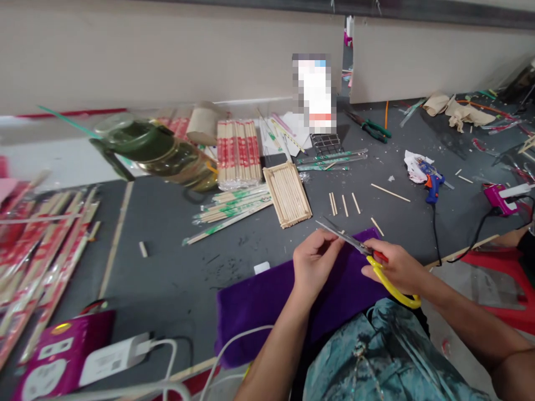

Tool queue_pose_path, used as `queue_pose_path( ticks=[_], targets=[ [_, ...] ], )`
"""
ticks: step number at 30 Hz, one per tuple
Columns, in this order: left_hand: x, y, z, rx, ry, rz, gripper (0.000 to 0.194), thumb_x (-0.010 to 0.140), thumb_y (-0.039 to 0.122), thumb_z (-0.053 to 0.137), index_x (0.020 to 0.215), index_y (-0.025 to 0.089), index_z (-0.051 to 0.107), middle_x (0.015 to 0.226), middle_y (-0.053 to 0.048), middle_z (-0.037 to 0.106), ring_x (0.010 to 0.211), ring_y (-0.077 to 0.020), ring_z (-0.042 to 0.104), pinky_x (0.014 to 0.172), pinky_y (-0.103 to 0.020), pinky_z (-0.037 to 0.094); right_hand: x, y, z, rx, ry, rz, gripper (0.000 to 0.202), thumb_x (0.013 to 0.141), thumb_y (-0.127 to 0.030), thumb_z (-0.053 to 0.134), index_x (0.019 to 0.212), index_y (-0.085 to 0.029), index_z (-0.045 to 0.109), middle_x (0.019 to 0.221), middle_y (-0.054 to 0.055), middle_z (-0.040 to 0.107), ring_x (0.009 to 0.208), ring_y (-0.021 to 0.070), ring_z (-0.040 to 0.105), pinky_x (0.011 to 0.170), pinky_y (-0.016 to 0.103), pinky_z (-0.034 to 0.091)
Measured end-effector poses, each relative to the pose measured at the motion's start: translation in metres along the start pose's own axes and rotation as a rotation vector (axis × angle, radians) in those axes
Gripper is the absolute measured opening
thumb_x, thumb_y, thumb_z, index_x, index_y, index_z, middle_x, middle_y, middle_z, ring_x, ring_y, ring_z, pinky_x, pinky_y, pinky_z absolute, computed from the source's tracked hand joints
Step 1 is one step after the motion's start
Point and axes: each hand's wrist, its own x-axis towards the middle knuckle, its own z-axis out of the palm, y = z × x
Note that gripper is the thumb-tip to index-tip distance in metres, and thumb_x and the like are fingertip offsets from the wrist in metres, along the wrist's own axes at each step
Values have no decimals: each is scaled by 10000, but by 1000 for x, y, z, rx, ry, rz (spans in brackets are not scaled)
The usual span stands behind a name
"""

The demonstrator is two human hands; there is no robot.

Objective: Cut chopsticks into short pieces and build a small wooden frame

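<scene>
My right hand [390, 264] grips a pair of scissors [387, 283] with yellow handles and a red part near the pivot. The slightly parted blades point left, beside the fingertips of my left hand [313, 259]. That hand is closed in a pinch; a small pale end of a short wooden stick shows at its fingertips, and the rest is hidden. Below both hands lies a purple cloth [254, 303]. Just beyond them is a small rectangular panel [288, 194] made of wooden sticks with a raised border. Several short cut sticks [345, 205] lie to its right.
Wrapped chopsticks [238, 153] and a green-lidded bottle [154, 147] stand at the back left. A phone [317, 94] with a blurred screen leans on a wire stand. Pliers [371, 127], a blue glue gun [434, 186] and a corded power strip [499, 200] are at right.
</scene>
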Motion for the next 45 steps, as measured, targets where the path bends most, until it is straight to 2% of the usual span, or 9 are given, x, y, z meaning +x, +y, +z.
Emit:
queue_pose_path(
  ticks=[3,6,10,15,23,29,32,36,45],
  targets=[
    [1,2,-2,-37,-45,-35,138,811,290,729,736,175,741,621,21,617,506,-84,532,477,-189,405,-1,0,-8,34,-88,23,338,863,-373,646,1165,-224,621,925,-8,661,801,164,555,785,275,413],
    [4,3,-2,-161,-114,-151,179,787,332,756,728,164,737,579,29,598,431,-73,499,424,-190,386,-1,3,-15,66,-129,3,386,868,-389,647,1213,-221,607,1033,15,682,885,185,580,845,293,420],
    [5,2,0,-351,-166,-306,283,724,406,825,693,148,712,552,25,595,401,-72,482,378,-188,388,-1,7,-18,108,-156,-28,364,882,-397,651,1192,-211,605,1001,2,662,863,172,561,814,274,421],
    [6,1,2,-465,-161,-396,350,665,435,880,665,139,692,522,28,593,361,-59,466,346,-177,369,-4,3,-17,91,-187,-29,328,926,-412,614,1183,-210,586,968,2,643,834,161,554,783,268,418],
    [7,2,-3,-487,-142,-411,337,650,395,888,617,141,669,523,19,614,357,-61,488,355,-177,369,-1,-6,-11,2,-123,4,379,892,-340,622,1250,-223,581,1038,35,628,815,164,559,778,288,426],
    [7,4,-6,-458,-183,-424,319,670,402,872,619,145,690,494,23,577,362,-58,452,356,-183,344,-4,-14,-17,90,-196,73,281,916,-391,613,1142,-225,611,836,-30,579,709,132,482,671,250,379],
    [7,6,-5,-437,-198,-451,325,658,405,875,611,147,684,480,26,560,358,-53,425,352,-182,326,-6,-16,-19,106,-208,82,286,911,-415,630,1128,-230,607,815,-38,562,708,129,470,670,245,371],
    [7,5,-5,-438,-202,-482,342,644,408,876,587,146,664,471,24,559,345,-50,412,341,-181,309,-7,-16,-16,64,-185,113,323,900,-432,646,1147,-230,594,827,-38,553,713,129,467,672,244,364],
    [9,4,-4,-470,-186,-520,347,644,418,880,607,139,675,486,24,557,362,-49,411,341,-177,304,1,-5,-4,126,-140,92,266,857,-417,695,995,-212,597,704,-76,421,641,106,344,595,227,304]
  ],
)
